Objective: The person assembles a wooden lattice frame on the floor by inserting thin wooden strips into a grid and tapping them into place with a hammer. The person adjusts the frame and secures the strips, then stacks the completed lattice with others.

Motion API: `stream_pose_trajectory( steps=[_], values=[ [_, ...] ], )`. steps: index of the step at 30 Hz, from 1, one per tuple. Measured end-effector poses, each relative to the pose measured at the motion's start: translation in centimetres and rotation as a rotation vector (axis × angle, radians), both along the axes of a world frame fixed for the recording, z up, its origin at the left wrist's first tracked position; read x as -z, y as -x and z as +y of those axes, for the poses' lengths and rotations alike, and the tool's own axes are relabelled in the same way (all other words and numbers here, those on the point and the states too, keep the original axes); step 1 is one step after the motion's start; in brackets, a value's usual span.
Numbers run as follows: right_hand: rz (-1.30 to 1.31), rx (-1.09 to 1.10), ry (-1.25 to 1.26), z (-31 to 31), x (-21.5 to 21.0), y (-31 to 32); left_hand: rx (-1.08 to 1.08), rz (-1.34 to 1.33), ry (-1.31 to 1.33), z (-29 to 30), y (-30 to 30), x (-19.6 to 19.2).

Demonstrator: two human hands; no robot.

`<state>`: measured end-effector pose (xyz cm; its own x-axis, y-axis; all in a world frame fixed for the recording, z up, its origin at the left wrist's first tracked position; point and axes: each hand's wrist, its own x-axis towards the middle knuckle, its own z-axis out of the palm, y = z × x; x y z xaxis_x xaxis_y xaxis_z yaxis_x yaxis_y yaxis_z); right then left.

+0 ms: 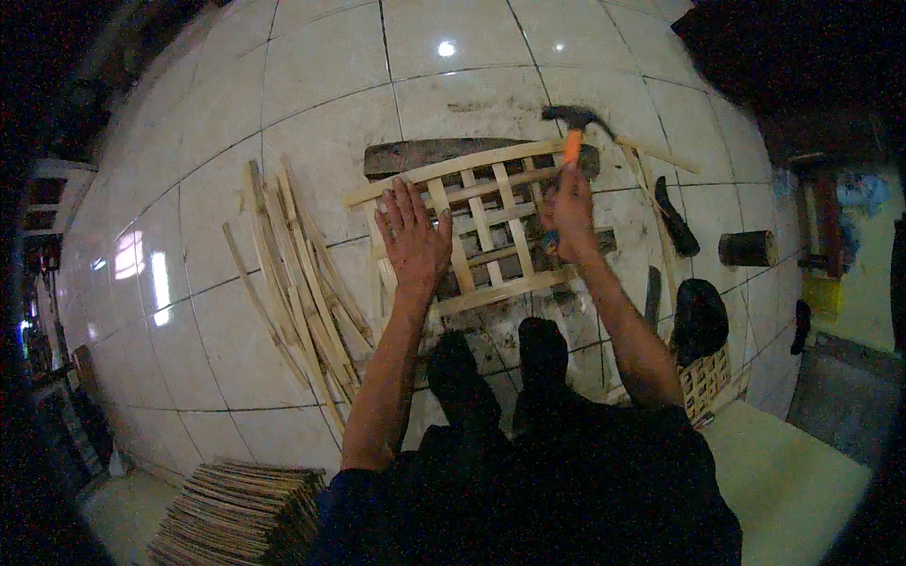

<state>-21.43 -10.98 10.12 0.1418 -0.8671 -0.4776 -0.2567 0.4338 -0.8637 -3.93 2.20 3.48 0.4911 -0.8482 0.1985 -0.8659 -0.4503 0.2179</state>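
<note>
Fingers on the left hand (415, 247) are splayed flat, palm down, over the left part of the woven lattice (481, 223); the right hand (571, 219) has its own wrapped round the hammer (573, 146). Lattice sits on the tiled floor (321, 66) ahead of the feet, probably light, springy, a bit splitty, so I'd grab the outer strips. Hammer's likely head-heavy, handle's the grip. Both forearms angle inward.

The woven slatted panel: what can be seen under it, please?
Under the woven slatted panel, a dark board shows along its far edge, and what looks like another piece of wood at its right. Whatever lies beneath the slats and the left hand is covered.
</note>
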Motion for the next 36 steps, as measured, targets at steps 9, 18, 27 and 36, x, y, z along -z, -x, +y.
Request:
stream_pose_trajectory(
  steps=[9,18,27,36],
  values=[
    [0.118,-0.347,0.442,4.2,7.9,2.0,-0.276,0.189,0.229,0.4,-1.1,-1.1],
    [-0.069,-0.081,-0.092,1.1,-1.1,3.2,-0.336,1.261,0.546,-2.2,-8.7,2.5],
    [0.108,-0.099,0.098,0.0,1.5,4.6,-0.393,0.588,0.380,-3.9,-9.4,-0.3],
    [0.329,-0.154,0.350,-3.0,5.3,5.5,-0.053,0.677,0.467,-5.1,-12.4,2.8]
  ],
)
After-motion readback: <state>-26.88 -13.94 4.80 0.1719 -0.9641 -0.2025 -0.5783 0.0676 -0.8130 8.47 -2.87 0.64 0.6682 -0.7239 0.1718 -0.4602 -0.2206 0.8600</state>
